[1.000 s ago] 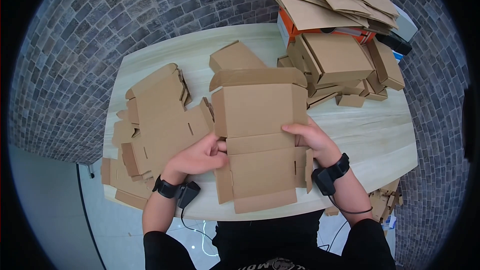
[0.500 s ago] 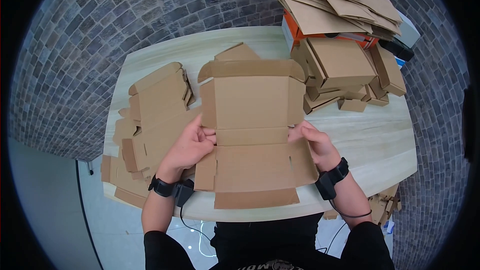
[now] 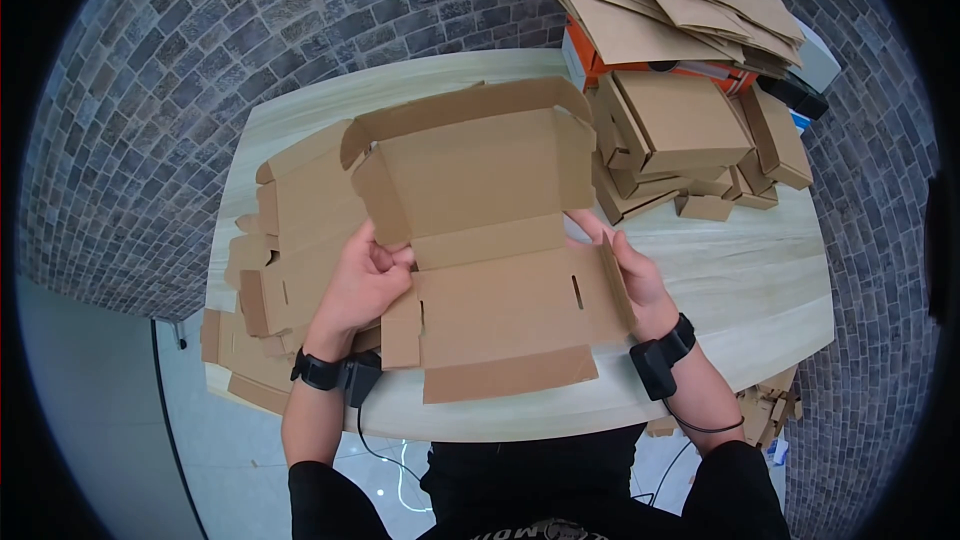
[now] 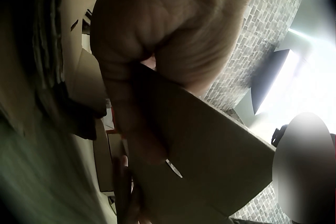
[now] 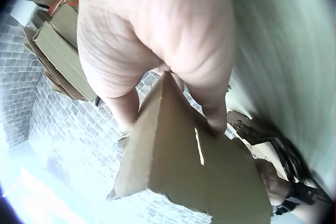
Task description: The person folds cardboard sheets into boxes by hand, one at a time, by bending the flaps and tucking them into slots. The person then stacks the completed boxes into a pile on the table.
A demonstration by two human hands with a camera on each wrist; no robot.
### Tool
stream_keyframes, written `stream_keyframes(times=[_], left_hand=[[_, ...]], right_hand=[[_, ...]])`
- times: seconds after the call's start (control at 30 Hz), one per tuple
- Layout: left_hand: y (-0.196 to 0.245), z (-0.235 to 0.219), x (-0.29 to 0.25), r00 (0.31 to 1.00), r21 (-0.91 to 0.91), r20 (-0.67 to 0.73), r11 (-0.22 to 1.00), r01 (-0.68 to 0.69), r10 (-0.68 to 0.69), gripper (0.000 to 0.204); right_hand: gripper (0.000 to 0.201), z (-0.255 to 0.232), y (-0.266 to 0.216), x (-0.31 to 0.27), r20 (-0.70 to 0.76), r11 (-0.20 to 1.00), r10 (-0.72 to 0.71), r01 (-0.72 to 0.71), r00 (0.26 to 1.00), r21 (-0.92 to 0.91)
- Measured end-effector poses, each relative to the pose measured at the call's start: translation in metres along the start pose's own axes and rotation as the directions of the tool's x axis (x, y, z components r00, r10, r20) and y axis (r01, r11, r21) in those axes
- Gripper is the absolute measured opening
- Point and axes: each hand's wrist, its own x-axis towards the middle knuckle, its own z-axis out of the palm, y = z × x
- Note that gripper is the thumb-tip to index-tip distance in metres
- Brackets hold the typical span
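Note:
A partly folded cardboard box blank (image 3: 490, 290) is held between both hands over the table, slotted panel toward the body and tuck-flap panel away. My left hand (image 3: 365, 285) grips its left side, fingers curled at the edge near the middle crease; the left wrist view shows the slotted cardboard (image 4: 205, 155) running out from that grasp. On the other side, my right hand (image 3: 640, 280) pinches the right side flap (image 3: 617, 285), which stands up from the panel. The right wrist view has thumb and fingers on both sides of the folded cardboard (image 5: 178, 155).
Flat box blanks (image 3: 310, 210) are piled at the table's left. At back right stand folded boxes (image 3: 680, 125), an orange box (image 3: 590, 58) and a stack of flat cardboard sheets (image 3: 680, 0). More cardboard (image 3: 768, 410) lies below the table's right edge.
The blank has shifted left and turned slightly, its far panel rising. Its left side flap has come outward, and its right side flap, lying outward half a second ago, now stands up in my right hand.

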Motion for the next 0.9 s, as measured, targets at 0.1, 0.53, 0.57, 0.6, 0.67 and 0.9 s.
stream_keyframes(times=[0.1,0.53,0.57,0.6,0.67,0.9], left_hand=[[-0.004,-0.001,0.003,1.000,0.000,-0.004,1.000,-0.028,0.028,0.074],[-0.001,0.004,0.003,0.980,-0.476,-0.002,0.862,0.174,-0.198,0.045],[-0.005,0.002,-0.001,0.958,-0.404,0.024,0.874,0.272,-0.287,0.041],[-0.006,0.003,-0.003,0.957,-0.407,0.022,0.872,0.272,-0.288,0.041],[-0.007,0.008,-0.004,0.925,-0.380,0.118,0.844,0.378,-0.361,0.039],[-0.007,0.018,-0.005,0.847,-0.311,0.209,0.788,0.531,-0.488,0.043]], right_hand=[[0.074,-0.005,0.002,-0.002,0.029,0.999,-0.038,0.038,0.999,0.007],[0.062,0.007,0.005,0.007,-0.238,0.937,-0.044,-0.043,0.970,-0.346],[0.059,0.005,0.005,0.007,-0.261,0.930,-0.100,-0.003,0.960,-0.367],[0.059,0.003,0.004,0.008,-0.263,0.931,-0.096,-0.007,0.960,-0.366],[0.056,-0.002,0.002,0.007,-0.275,0.893,-0.142,0.003,0.951,-0.450],[0.055,-0.002,-0.005,0.008,-0.275,0.879,-0.164,0.015,0.947,-0.476]])
